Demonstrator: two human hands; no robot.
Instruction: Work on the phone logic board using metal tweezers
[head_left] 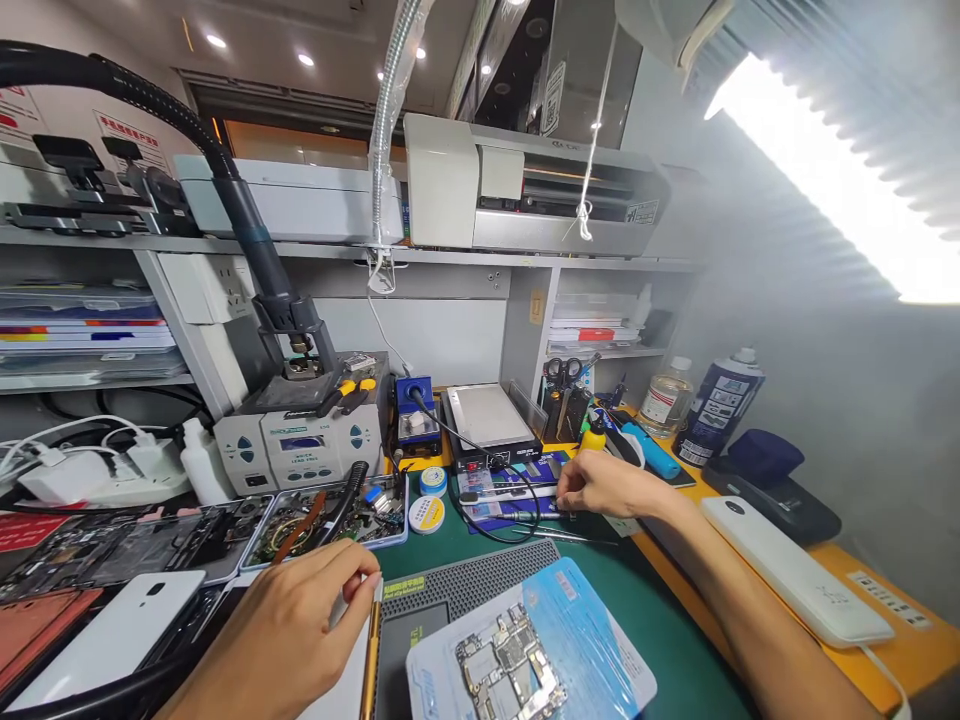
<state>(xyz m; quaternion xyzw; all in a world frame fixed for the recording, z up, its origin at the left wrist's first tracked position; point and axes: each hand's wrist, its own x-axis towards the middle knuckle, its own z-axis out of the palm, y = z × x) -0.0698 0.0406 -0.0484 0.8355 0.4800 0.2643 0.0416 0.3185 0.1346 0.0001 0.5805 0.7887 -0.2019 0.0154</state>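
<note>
My left hand (311,612) is closed over the left side of the bench, finger and thumb curled together. What it holds, if anything, is hidden. Just right of it lies a slim gold stick-like tool (370,655). Further back, my right hand (604,485) is closed in a pinch at the ends of slender pen-like tools (510,493) on a blue printed mat (487,522). I cannot make out what its fingertips grip. Nearest me, a bare circuit board (511,665) rests on a blue-and-white plastic-wrapped packet (600,640).
A grey rework station (300,445) and a parts tray (397,530) stand at the left. Behind my right hand are a hot plate (491,415), scissors (566,375) and a yellow bottle (592,436). A white power bank (795,570) and spray can (718,410) sit right.
</note>
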